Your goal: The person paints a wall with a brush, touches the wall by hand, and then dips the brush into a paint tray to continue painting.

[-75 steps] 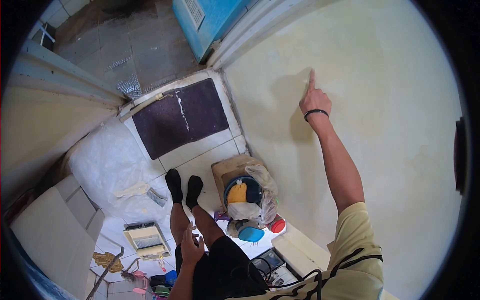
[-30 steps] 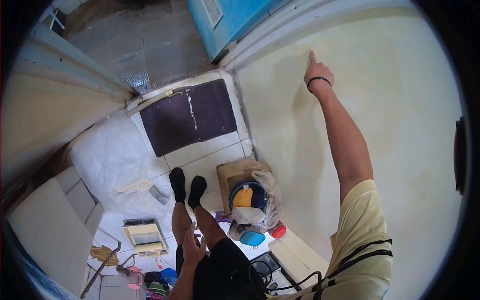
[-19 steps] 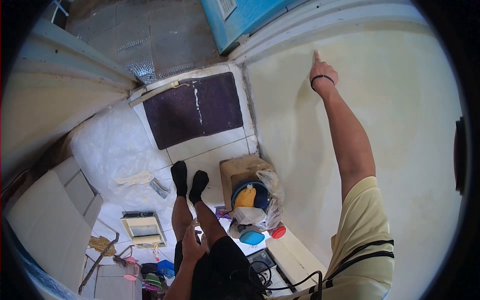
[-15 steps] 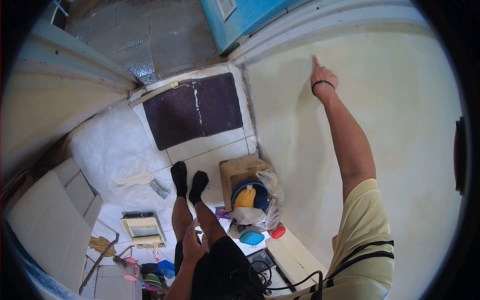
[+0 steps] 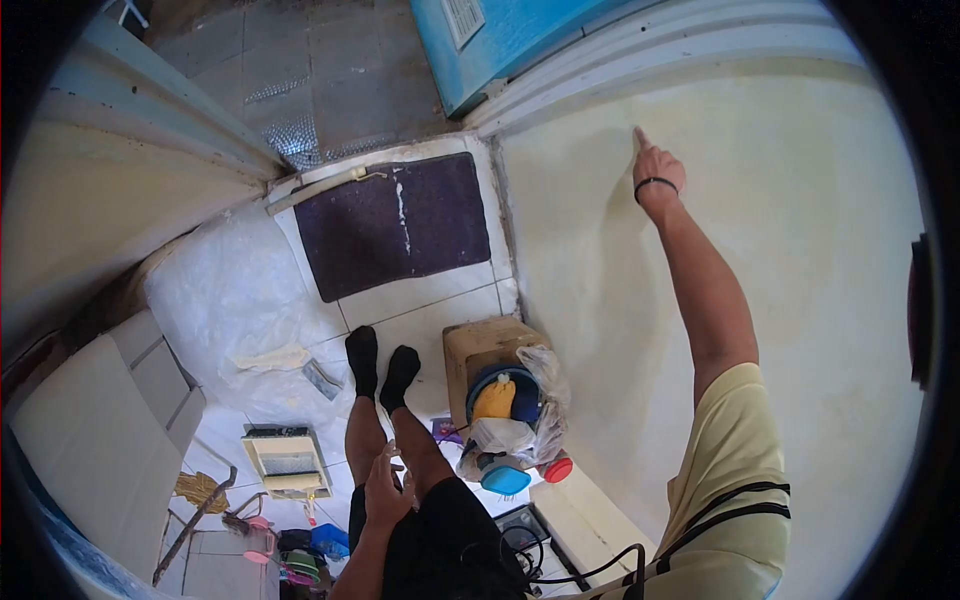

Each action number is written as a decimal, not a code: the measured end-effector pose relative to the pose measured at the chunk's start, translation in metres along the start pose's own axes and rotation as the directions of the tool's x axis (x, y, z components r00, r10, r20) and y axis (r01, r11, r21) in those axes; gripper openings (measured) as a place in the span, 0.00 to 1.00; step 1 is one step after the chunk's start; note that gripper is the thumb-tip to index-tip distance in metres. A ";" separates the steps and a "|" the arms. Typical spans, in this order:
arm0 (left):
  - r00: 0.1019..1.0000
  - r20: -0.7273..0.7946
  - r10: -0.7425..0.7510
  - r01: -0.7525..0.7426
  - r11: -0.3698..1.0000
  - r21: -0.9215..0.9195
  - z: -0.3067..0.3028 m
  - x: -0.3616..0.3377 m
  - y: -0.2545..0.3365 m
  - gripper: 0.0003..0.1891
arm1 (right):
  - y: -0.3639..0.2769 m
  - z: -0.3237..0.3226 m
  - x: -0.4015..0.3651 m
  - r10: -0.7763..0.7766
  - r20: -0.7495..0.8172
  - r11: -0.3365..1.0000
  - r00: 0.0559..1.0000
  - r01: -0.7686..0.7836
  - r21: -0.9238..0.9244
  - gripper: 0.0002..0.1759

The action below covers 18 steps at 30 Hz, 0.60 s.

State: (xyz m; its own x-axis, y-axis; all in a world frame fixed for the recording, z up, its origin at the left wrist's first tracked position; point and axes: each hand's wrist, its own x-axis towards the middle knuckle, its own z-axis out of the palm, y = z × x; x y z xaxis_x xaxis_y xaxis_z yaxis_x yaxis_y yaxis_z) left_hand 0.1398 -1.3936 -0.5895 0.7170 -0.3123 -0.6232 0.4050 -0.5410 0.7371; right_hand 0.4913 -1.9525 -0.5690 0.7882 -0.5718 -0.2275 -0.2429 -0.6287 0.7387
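Observation:
My right arm reaches out to the pale yellow wall (image 5: 790, 230). On my right hand (image 5: 660, 172) the index finger is stretched out at the wall's upper part, and the other fingers are curled with nothing visible in them. A dark band (image 5: 656, 184) circles that wrist. In front of my black shorts (image 5: 432, 540), my left hand (image 5: 384, 490) is held with its thumb and fingers apart. There is whitish residue on its fingertips, and I see no object in it.
Beside my feet stands a cardboard box (image 5: 470, 345), with a blue bucket (image 5: 480, 390) and plastic bags close by. A dark mat (image 5: 400, 235) lies at the doorway. Plastic sheeting (image 5: 225, 290) covers floor on the left, near a paint tray (image 5: 285, 462). A blue door (image 5: 510, 40) is beyond.
My right hand has moved slightly down along the wall, its index finger still extended. The view has shifted a little; my left hand stays in about the same place.

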 end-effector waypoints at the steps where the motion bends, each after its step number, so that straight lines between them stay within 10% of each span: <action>1: 1.000 0.001 0.001 -0.001 1.000 -0.007 0.000 -0.001 0.000 0.34 | 0.001 -0.005 0.004 0.007 -0.023 1.000 1.000 -0.007 0.000 0.39; 14: 0.999 -0.028 0.025 -0.025 1.000 0.002 -0.005 -0.008 0.003 0.35 | -0.013 -0.007 -0.051 0.007 0.175 0.997 0.985 0.007 -0.081 0.33; 18: 0.993 -0.055 0.102 -0.099 0.993 0.058 -0.003 -0.014 -0.001 0.35 | -0.022 0.028 -0.103 -0.130 0.226 0.985 0.965 0.100 0.141 0.29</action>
State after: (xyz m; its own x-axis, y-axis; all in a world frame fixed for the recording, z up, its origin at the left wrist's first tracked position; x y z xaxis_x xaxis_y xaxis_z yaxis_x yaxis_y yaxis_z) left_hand 0.1314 -1.3864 -0.5810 0.7847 -0.3228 -0.5291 0.2982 -0.5517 0.7789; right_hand 0.3995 -1.8945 -0.5799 0.6646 -0.5892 -0.4596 -0.2401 -0.7508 0.6153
